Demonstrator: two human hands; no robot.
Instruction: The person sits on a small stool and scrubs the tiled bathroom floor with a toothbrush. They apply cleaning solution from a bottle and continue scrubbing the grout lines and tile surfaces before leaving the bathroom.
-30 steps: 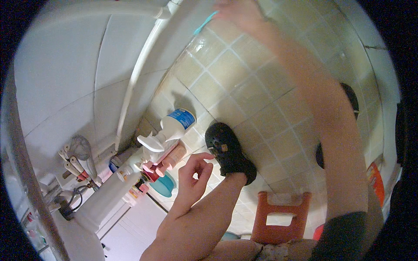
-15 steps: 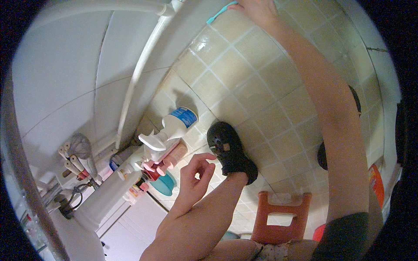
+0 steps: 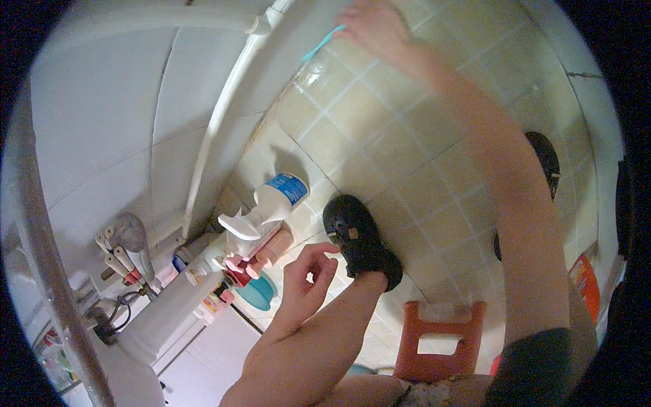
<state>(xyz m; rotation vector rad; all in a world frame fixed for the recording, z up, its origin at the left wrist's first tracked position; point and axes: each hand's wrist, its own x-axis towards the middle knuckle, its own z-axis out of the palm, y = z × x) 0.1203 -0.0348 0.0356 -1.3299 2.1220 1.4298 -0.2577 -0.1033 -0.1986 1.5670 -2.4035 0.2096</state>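
Note:
At the top of the view, my right hand [image 3: 373,30] is closed around a slim turquoise toothbrush [image 3: 321,45]. Its protruding end points at the seam where the tiled floor [image 3: 366,108] meets the wall. The hand is blurred, and its grip hides part of the toothbrush. My left hand [image 3: 308,275] hangs by my lower leg, its thumb and forefinger curled into a loose ring around nothing. Just left of that hand, a white spray bottle [image 3: 281,195] with a blue label stands on the floor beside pink bottles [image 3: 271,249].
An orange-red plastic stool [image 3: 441,356] is below me. My left foot wears a black clog [image 3: 351,227]; another dark shoe [image 3: 544,159] shows at right. White pipes [image 3: 224,112] run along the left wall. A teal basin [image 3: 256,293] sits behind the bottles.
My right hand has moved left and slightly down with the toothbrush, along the base of the wall. My left hand has kept its curled shape in nearly the same place.

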